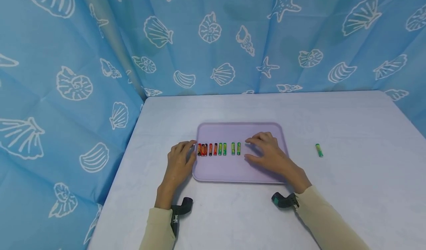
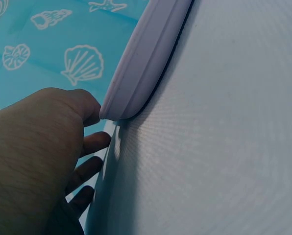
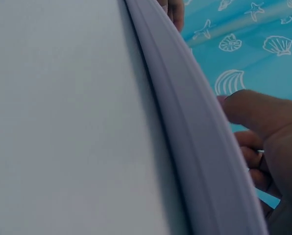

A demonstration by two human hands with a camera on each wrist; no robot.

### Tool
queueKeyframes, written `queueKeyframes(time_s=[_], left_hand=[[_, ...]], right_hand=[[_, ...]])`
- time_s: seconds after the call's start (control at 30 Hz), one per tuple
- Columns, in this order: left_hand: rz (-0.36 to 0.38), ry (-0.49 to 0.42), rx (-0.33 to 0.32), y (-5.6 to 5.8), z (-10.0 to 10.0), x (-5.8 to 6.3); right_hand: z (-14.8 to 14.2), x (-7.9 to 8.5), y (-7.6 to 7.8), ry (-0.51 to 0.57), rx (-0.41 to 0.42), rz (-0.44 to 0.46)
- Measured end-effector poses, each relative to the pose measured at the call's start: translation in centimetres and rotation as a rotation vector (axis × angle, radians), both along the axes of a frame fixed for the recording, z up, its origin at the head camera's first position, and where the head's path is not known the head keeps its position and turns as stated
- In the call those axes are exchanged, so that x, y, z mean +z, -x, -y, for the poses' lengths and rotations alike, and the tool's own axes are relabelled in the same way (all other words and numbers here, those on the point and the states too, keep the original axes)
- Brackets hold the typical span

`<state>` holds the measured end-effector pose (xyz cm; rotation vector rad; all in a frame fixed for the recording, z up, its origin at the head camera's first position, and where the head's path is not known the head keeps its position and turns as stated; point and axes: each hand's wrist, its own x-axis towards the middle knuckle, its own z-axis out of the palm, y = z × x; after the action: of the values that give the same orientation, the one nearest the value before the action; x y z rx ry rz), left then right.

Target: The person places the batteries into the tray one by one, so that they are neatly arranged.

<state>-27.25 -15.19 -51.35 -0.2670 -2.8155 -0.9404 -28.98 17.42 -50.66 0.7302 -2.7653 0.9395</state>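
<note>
A row of small batteries lies across a lilac tray [image 1: 219,172]. Red-and-black batteries [image 1: 210,149] make up its left end, several green batteries [image 1: 233,148] its right. At the tray's left rim is my left hand [image 1: 178,163], fingertips right at the edge and nothing held. My right hand [image 1: 267,154] hovers over the tray's right half, thumb and fingers spread apart just right of the last green battery, with nothing between them. In the right wrist view the tray's side wall [image 3: 185,117] hides the batteries and part of that hand.
One more green battery [image 1: 319,150] lies on the white tablecloth [image 1: 359,191], right of the tray. Blue curtains [image 1: 213,50] with white shell prints stand behind and to the left. Each wrist wears a black camera mount, the right one [image 1: 283,200] near the tray's front edge.
</note>
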Motion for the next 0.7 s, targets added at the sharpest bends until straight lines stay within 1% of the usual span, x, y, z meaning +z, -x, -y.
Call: queueKeyframes(time_s=[0.17, 0.3, 0.5, 0.7], left_hand=[[-0.003, 0.008, -0.011, 0.1, -0.3, 0.1], [0.0, 0.01, -0.012, 0.0, -0.4, 0.3], [-0.005, 0.013, -0.013, 0.0, -0.4, 0.1], [-0.005, 0.005, -0.012, 0.0, -0.2, 0.2]], right_hand=[[-2.3, 0.6, -1.1, 0.031, -0.014, -0.051], [-4.3, 0.4, -1.8, 0.042, -0.041, -0.069], [-7.3, -0.1, -2.7, 0.04, -0.103, -0.092], [-10.2, -0.4, -2.9, 0.047, -0.148, -0.184]])
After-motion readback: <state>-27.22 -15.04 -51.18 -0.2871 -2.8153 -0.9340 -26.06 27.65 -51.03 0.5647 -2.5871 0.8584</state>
